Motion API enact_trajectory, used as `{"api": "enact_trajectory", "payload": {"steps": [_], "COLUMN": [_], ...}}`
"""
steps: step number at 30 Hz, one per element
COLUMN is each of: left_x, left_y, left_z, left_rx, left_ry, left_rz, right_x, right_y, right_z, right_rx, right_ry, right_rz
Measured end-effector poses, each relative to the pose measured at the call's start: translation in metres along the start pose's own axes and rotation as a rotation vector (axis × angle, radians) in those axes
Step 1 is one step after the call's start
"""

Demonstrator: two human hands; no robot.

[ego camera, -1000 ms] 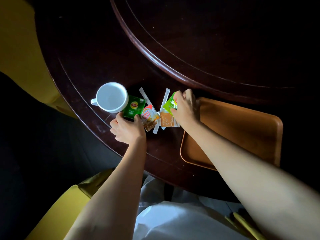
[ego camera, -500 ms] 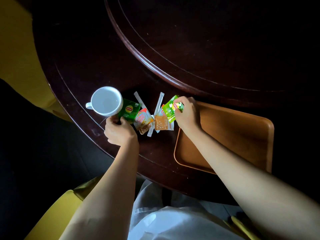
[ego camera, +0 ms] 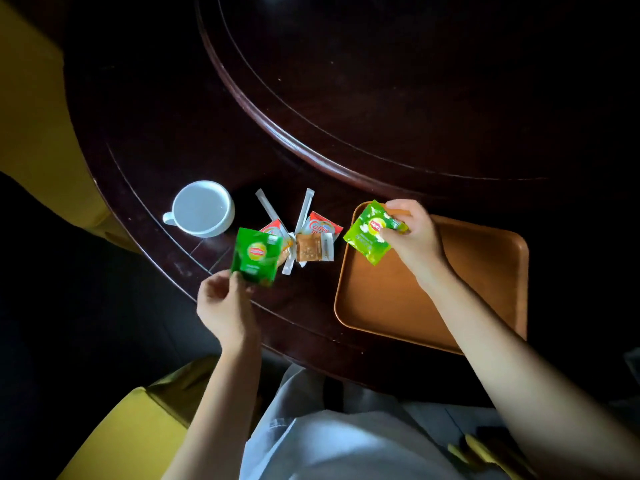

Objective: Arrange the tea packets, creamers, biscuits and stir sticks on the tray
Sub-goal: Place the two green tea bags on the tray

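My left hand pinches a dark green tea packet by its lower edge and holds it up above the table's near edge. In my right hand is a light green tea packet, lifted over the far left corner of the brown tray. Between the two hands, on the table, lie two red-and-white creamer sachets, a brown biscuit packet and two white stir sticks, overlapping in a small heap.
A white cup stands on the dark wooden table left of the heap. A raised round turntable fills the far side. Yellow chair parts show at the left and bottom edges.
Both hands have lifted their tea packets off the table. The left one rose from beside the cup; the right one moved rightward over the tray's corner.
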State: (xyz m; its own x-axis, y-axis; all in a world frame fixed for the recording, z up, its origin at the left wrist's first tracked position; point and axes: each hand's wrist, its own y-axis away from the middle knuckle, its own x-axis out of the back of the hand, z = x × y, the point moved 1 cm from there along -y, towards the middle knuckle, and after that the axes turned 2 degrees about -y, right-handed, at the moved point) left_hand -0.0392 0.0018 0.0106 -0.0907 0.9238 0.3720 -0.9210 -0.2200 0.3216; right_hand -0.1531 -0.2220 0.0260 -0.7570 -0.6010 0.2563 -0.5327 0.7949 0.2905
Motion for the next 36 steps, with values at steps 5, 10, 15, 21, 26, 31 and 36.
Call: {"api": "enact_trajectory", "payload": {"steps": [5,10,15,21,26,31,36], "left_x": [-0.039,-0.079,-0.092,-0.062,-0.08,-0.09,-0.097], "left_y": [0.056,0.085,0.1,0.085,0.077,0.085,0.082], "left_z": [-0.004,-0.009,-0.008,-0.011,-0.017,-0.023,-0.021], "left_rx": [0.04,0.066,-0.038,-0.916,-1.25,-1.201,-1.204], "left_ry": [-0.046,-0.162,-0.273,-0.612,-1.055,-1.361,-1.363], "left_rz": [-0.337,-0.458,-0.542,-0.619,-0.886,-1.038,-1.026], "right_x": [0.042,0.056,0.063,0.076,0.062,0.055,0.05], "right_y": [0.002,0.005,0.002,0.022,0.038,0.042,0.035], "right_z": [0.018,0.029,0.04,0.044,0.066,0.074,0.073], "right_rx": [-0.07,-0.059,0.026,0.314,0.382,0.363,0.316], "right_ry": [0.156,0.277,0.562,0.908,1.008,1.04,1.055], "right_rz": [-0.089,-0.137,-0.078,0.123,-0.073,-0.085,-0.082]}}
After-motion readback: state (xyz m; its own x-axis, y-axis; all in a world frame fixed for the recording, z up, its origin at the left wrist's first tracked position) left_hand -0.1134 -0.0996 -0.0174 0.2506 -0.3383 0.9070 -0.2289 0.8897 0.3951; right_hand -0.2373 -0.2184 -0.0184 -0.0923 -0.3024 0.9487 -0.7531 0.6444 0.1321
